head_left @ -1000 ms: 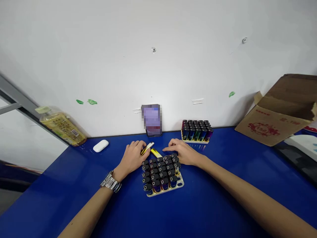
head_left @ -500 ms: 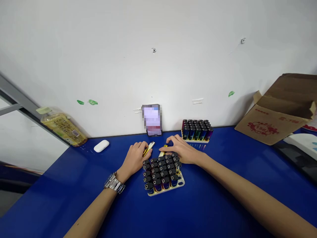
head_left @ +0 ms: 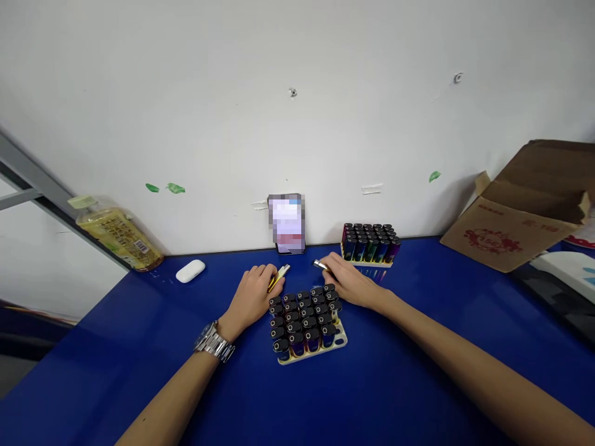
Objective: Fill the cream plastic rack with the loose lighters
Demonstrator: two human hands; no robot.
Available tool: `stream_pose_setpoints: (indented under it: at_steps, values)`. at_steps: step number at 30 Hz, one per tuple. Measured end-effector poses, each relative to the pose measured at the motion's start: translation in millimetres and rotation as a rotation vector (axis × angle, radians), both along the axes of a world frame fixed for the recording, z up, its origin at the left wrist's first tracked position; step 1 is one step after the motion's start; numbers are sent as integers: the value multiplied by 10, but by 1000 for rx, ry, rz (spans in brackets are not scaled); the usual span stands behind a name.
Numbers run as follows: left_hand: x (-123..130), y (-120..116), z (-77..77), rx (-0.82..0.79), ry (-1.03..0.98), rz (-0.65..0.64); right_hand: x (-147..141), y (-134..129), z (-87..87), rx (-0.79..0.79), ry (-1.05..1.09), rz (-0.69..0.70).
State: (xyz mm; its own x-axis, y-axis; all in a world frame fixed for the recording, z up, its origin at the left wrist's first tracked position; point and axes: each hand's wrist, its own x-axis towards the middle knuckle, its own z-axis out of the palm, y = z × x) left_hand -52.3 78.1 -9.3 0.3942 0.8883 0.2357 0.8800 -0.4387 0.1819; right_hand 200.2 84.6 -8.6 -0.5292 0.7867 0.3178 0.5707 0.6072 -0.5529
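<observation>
Bottle of yellowish drink [head_left: 118, 235] leaned against the wall at far left, with a small white case [head_left: 190, 271] lying on the blue table [head_left: 381, 390] beside it. Then came the left hand [head_left: 253, 291], metal watch [head_left: 214, 342] on the wrist, fingers curled, pinching a yellow lighter [head_left: 279, 277] with its silvery end poking up and out to the right. Phone [head_left: 289, 229] was propped upright on the wall past that, screen blurred out. Closer in sat a pale rack [head_left: 334, 347] packed with black-topped lighters [head_left: 307, 322], a few slots bare at its right end. Right hand [head_left: 348, 282] was just behind that rack's right side, bent fingers closed around another lighter [head_left: 320, 265], mostly hidden, metal end aimed left. A second rack [head_left: 372, 264], full of colourful lighters [head_left: 370, 244], stood by the wall. Open cardboard box [head_left: 493, 238] was tipped over on the far right.
</observation>
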Motion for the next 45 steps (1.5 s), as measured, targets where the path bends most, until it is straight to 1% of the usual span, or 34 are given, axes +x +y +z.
stream_pose_setpoints:
  at_steps: [3,5,7,8,10,13,16,23,30,36,45]
  values:
    - [-1,1,-2,4,15,-1,-10,27,3,-196,367,-96]
    - [-3,1,-4,3,18,-3,-33,36,10,-327,605,-135]
    - [-4,1,-4,4,20,-4,-60,35,12,-434,753,-136]
    - [-3,1,-3,6,21,-4,-70,32,7,-464,784,-138]
    - [-2,1,-2,10,22,-3,-81,28,-14,-459,786,-173]
    - [0,1,-1,8,25,-6,-73,30,-60,-375,758,-255]
    - [-1,5,-2,4,27,-5,-58,35,-81,-348,756,-298]
    - [-5,15,-10,8,29,-7,-66,7,-40,-322,695,-249]
    - [-9,20,-23,10,30,-10,-36,14,-51,-250,653,-321]
    - [-2,15,-13,-1,33,-5,-39,19,-55,-252,620,-308]
    - [-2,16,-17,17,18,-12,-53,8,-29,-207,577,-344]
